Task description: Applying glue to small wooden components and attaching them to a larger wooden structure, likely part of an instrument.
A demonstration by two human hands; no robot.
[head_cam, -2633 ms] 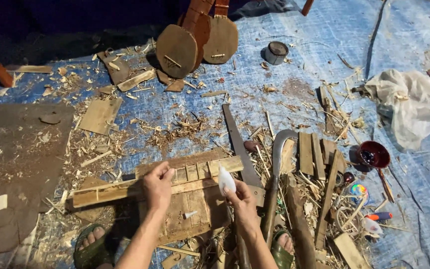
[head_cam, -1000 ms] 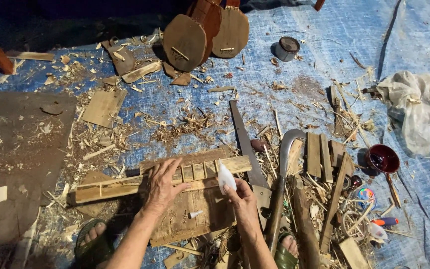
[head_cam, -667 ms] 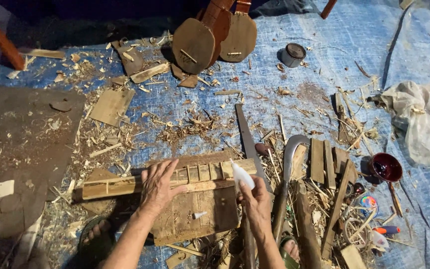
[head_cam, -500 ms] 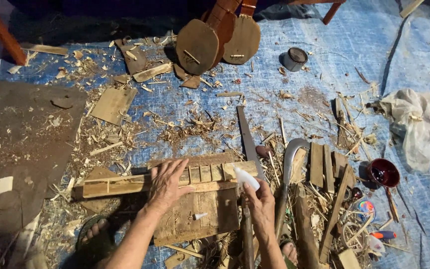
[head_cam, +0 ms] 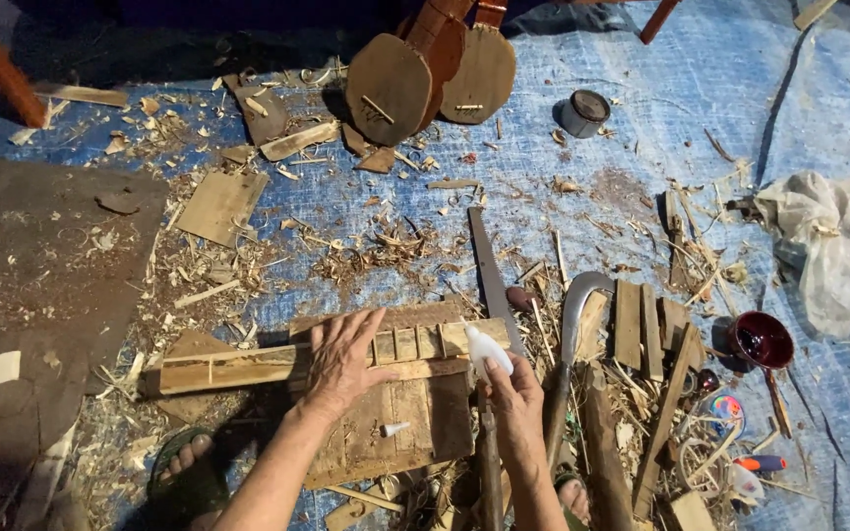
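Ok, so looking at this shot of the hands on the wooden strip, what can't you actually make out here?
Head view, the only one:
- Lower part of the white bottle: hidden inside the right hand.
- Wooden strip under the left hand: covered by the palm.
- Necks of the wooden instruments: cut off by the top edge.
- Contents of the dark red bowl: too small to tell.

Bright, even light centrally; dim top and left edges; sharp focus.

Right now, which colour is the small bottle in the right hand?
The small bottle in the right hand is white, seen in the head view.
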